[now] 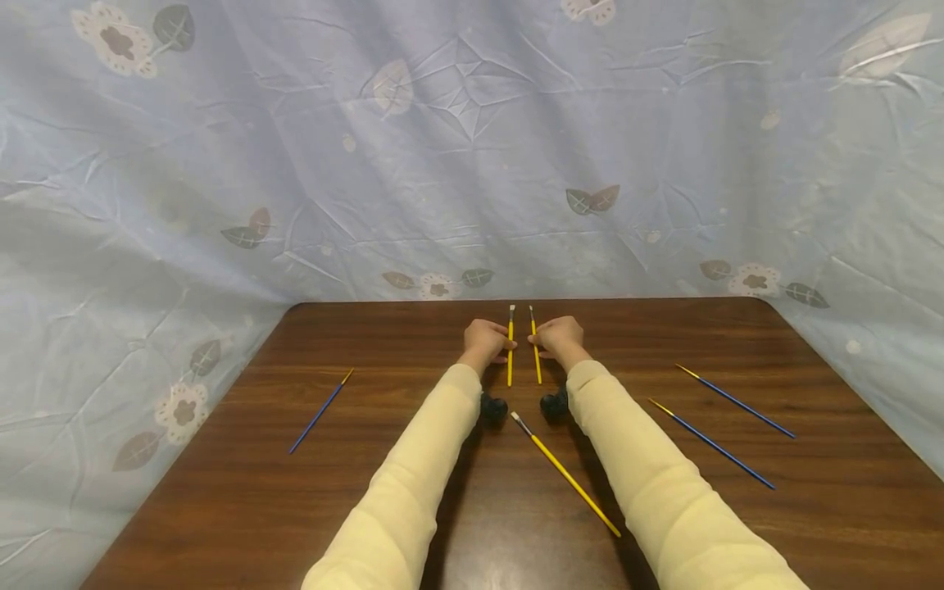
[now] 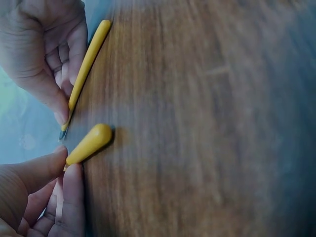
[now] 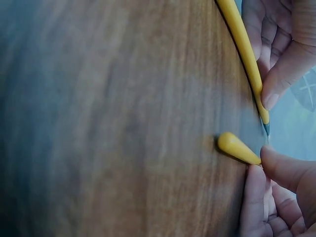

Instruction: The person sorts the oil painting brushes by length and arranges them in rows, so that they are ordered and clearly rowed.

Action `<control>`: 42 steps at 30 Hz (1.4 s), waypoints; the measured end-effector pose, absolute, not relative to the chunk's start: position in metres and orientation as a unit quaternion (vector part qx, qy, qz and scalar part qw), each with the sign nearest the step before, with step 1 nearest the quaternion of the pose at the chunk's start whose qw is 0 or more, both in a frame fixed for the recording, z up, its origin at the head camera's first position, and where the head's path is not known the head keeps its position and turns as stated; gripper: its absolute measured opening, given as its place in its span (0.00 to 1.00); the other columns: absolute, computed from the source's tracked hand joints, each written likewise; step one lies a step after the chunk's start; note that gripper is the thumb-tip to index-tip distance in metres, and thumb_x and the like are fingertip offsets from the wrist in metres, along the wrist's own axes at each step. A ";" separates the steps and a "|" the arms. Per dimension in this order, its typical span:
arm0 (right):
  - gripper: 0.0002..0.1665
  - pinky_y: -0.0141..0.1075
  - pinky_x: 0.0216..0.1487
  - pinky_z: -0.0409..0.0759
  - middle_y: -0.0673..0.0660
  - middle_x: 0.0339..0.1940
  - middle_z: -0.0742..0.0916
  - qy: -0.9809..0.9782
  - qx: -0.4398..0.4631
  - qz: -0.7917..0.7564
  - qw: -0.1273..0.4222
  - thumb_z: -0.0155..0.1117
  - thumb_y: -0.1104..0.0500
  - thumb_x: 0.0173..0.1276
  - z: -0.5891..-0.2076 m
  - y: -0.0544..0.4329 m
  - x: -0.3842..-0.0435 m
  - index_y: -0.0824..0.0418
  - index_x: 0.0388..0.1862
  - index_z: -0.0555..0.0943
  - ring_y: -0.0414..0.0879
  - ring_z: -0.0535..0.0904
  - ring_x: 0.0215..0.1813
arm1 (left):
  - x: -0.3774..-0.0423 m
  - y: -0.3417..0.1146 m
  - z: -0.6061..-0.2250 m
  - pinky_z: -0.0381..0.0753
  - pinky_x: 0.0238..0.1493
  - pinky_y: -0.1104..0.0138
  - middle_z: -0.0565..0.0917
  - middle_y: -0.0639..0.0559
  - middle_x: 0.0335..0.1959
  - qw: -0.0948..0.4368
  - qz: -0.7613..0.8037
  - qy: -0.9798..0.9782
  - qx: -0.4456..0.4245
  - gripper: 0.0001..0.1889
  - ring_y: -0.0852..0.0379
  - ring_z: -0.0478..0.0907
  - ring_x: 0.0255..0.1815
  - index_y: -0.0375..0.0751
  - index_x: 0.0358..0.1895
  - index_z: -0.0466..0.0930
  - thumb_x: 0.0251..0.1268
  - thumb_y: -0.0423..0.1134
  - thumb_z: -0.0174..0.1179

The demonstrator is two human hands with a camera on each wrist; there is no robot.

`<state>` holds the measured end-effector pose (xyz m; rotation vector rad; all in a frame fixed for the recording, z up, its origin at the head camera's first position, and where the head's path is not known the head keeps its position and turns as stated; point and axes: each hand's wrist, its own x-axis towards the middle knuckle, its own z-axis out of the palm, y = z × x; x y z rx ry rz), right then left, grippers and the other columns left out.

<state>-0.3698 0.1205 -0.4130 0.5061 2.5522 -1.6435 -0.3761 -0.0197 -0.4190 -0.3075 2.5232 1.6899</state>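
Observation:
Near the far edge of the table, two yellow paintbrushes stand side by side in the head view, bristles pointing away. My left hand [image 1: 487,339] pinches the left yellow paintbrush [image 1: 510,365] between thumb and fingers. The right yellow paintbrush [image 1: 537,365] is pinched by my right hand [image 1: 559,336]. A narrow gap separates the two handles. In the left wrist view, the rounded handle end [image 2: 96,138] of the left brush points toward the camera, low over the wood. Closer to me, between the forearms, a third yellow paintbrush [image 1: 574,482] lies slanted on the table.
One blue paintbrush [image 1: 319,415] lies on the left of the brown wooden table [image 1: 243,500]. Two more, an upper blue paintbrush [image 1: 741,403] and a lower blue paintbrush [image 1: 719,447], lie slanted on the right. A patterned curtain [image 1: 472,164] hangs behind the table.

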 end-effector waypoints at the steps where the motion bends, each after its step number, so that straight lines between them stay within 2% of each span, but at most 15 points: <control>1: 0.17 0.34 0.36 0.87 0.63 0.50 0.83 0.829 0.162 -0.534 0.031 0.71 0.64 0.62 -0.413 0.121 -0.370 0.66 0.50 0.85 0.54 0.82 0.48 | -0.376 -0.019 -0.419 0.85 0.19 0.67 0.82 0.42 0.43 0.045 0.553 0.826 -0.101 0.15 0.52 0.82 0.29 0.35 0.44 0.87 0.50 0.26 0.73; 8: 0.17 0.33 0.36 0.86 0.62 0.51 0.82 0.825 0.161 -0.540 0.035 0.70 0.63 0.63 -0.413 0.120 -0.368 0.65 0.52 0.84 0.53 0.82 0.49 | -0.379 -0.021 -0.419 0.86 0.23 0.67 0.82 0.43 0.43 0.059 0.564 0.815 -0.115 0.16 0.53 0.83 0.27 0.37 0.45 0.87 0.51 0.25 0.72; 14: 0.18 0.33 0.36 0.86 0.62 0.52 0.82 0.823 0.166 -0.542 0.038 0.71 0.63 0.63 -0.415 0.120 -0.369 0.64 0.52 0.84 0.53 0.82 0.49 | -0.378 -0.021 -0.419 0.85 0.22 0.67 0.82 0.43 0.41 0.068 0.571 0.810 -0.116 0.15 0.54 0.82 0.25 0.37 0.45 0.87 0.52 0.25 0.72; 18: 0.18 0.33 0.37 0.86 0.62 0.52 0.82 0.818 0.171 -0.548 0.039 0.71 0.64 0.62 -0.416 0.121 -0.370 0.64 0.51 0.84 0.52 0.82 0.50 | -0.378 -0.021 -0.420 0.86 0.24 0.67 0.83 0.44 0.42 0.065 0.568 0.812 -0.118 0.16 0.54 0.83 0.26 0.38 0.46 0.87 0.51 0.26 0.72; 28: 0.18 0.33 0.38 0.86 0.63 0.55 0.81 0.815 0.163 -0.554 0.040 0.71 0.63 0.63 -0.417 0.122 -0.370 0.65 0.52 0.83 0.53 0.81 0.50 | -0.375 -0.022 -0.420 0.85 0.21 0.68 0.82 0.42 0.44 0.052 0.581 0.806 -0.101 0.15 0.55 0.81 0.23 0.35 0.45 0.87 0.50 0.26 0.73; 37: 0.19 0.34 0.40 0.86 0.63 0.56 0.80 0.806 0.159 -0.569 0.042 0.70 0.63 0.64 -0.419 0.123 -0.372 0.66 0.53 0.82 0.54 0.80 0.52 | -0.379 -0.022 -0.421 0.85 0.22 0.68 0.82 0.44 0.44 0.064 0.584 0.803 -0.103 0.16 0.55 0.82 0.28 0.35 0.45 0.86 0.50 0.26 0.73; 42: 0.22 0.33 0.37 0.86 0.64 0.56 0.81 0.785 0.146 -0.600 0.050 0.69 0.63 0.65 -0.416 0.127 -0.366 0.68 0.57 0.80 0.54 0.79 0.55 | -0.376 -0.025 -0.420 0.86 0.24 0.67 0.83 0.44 0.44 0.079 0.600 0.792 -0.078 0.18 0.54 0.82 0.33 0.33 0.50 0.84 0.53 0.26 0.71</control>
